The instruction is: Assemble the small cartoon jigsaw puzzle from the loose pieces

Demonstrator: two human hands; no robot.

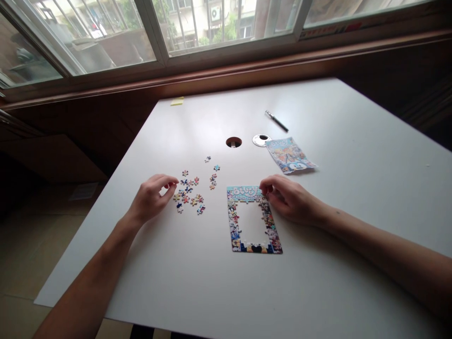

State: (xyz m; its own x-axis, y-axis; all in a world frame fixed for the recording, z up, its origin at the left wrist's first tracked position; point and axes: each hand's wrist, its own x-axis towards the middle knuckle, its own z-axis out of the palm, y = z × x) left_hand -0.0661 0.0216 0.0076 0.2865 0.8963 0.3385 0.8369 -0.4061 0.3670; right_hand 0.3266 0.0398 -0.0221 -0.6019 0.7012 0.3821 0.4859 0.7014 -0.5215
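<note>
A jigsaw puzzle (253, 195) lies flat on the white table, its border filled in around a bare middle. At its upper right corner, my right hand (287, 197) rests with curled fingers touching the edge. Loose puzzle pieces (186, 199) are scattered to the left of it, some overlapping. Beside that scatter is my left hand (151, 195), its thumb and index finger bent together in a pinch. Whatever lies between those fingertips is too small to make out. A few more pieces (213, 178) sit between the scatter and the puzzle.
A creased picture sheet (290, 155) lies behind my right hand, partly by a round metal cover (260, 140). Farther back is a pen (277, 121). The table (176, 287) has a round hole (233, 142) and yellow tape (177, 101) at its far edge, below a window.
</note>
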